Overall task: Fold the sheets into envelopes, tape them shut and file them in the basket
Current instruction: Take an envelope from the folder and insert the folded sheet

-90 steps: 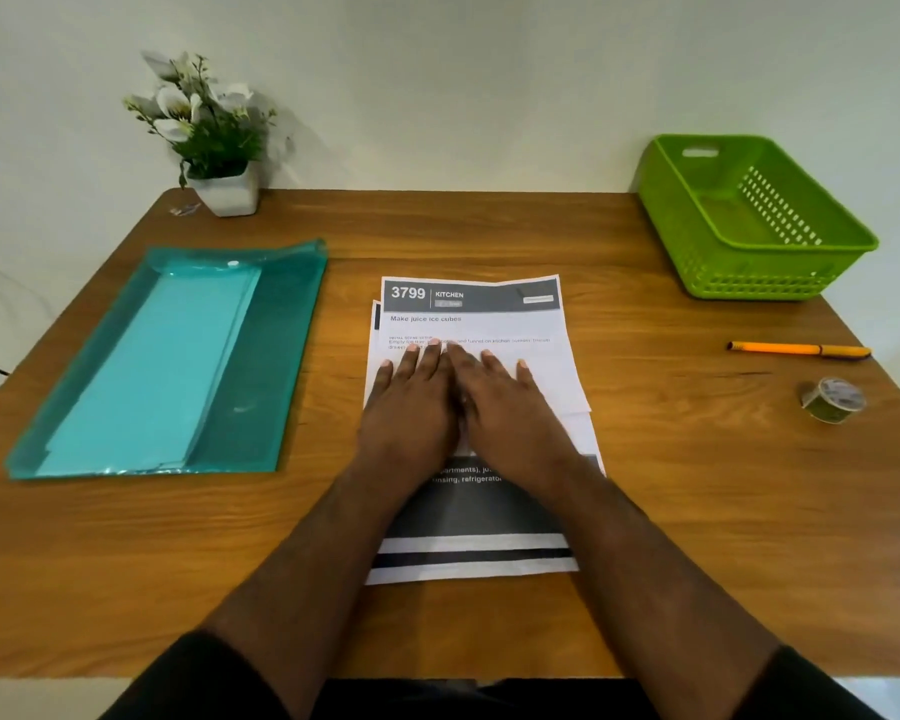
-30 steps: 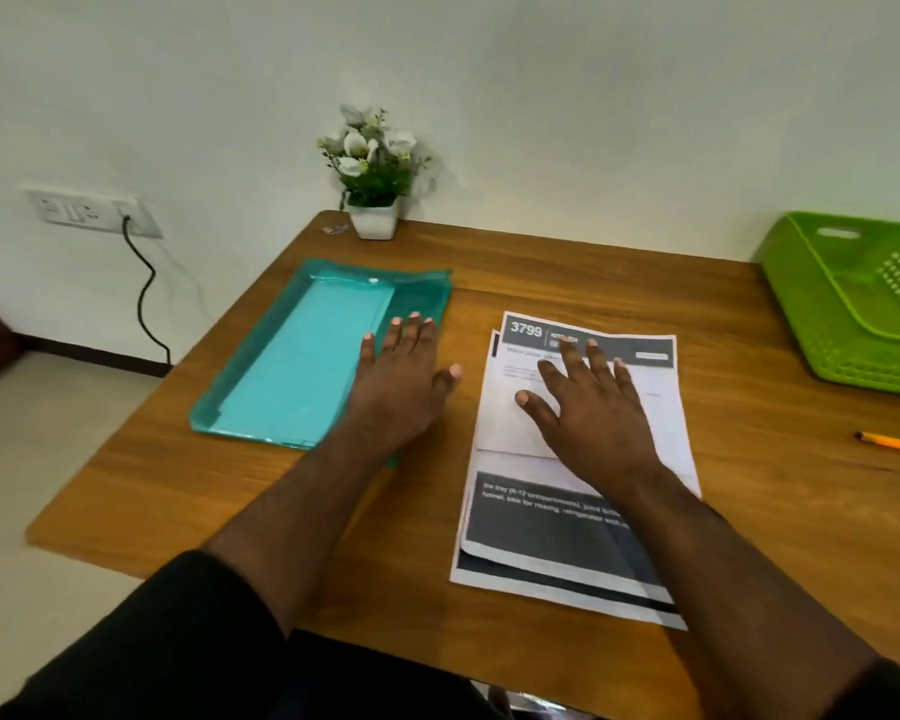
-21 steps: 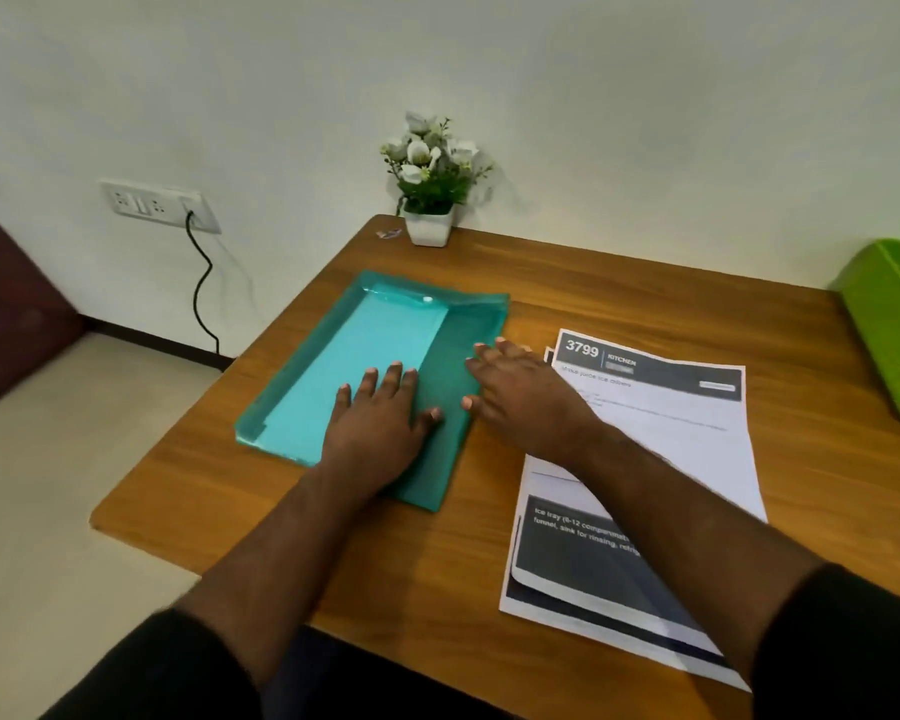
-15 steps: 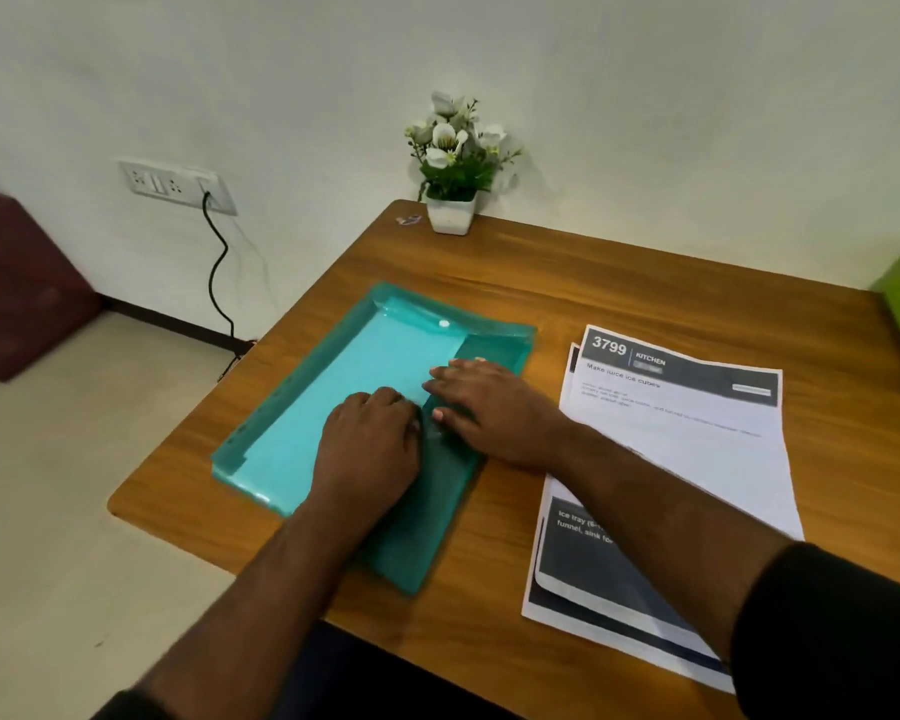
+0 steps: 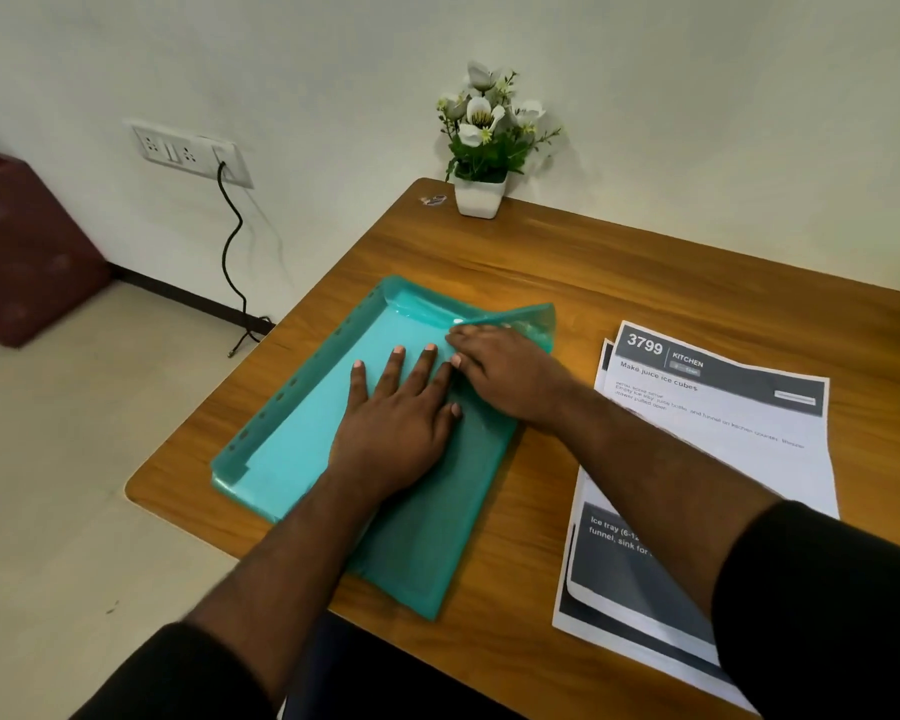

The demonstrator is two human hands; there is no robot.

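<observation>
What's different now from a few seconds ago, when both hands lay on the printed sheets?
Both hands left the sheets and moved to the teal folder. The left hand now presses flat on it; the right hand lifts its flap, which lay shut before. The sheets and plant kept their places on the table.

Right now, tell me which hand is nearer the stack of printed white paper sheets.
Right. The right hand grips the teal plastic folder's flap, closer to the sheets; the left hand presses the folder farther left.
</observation>
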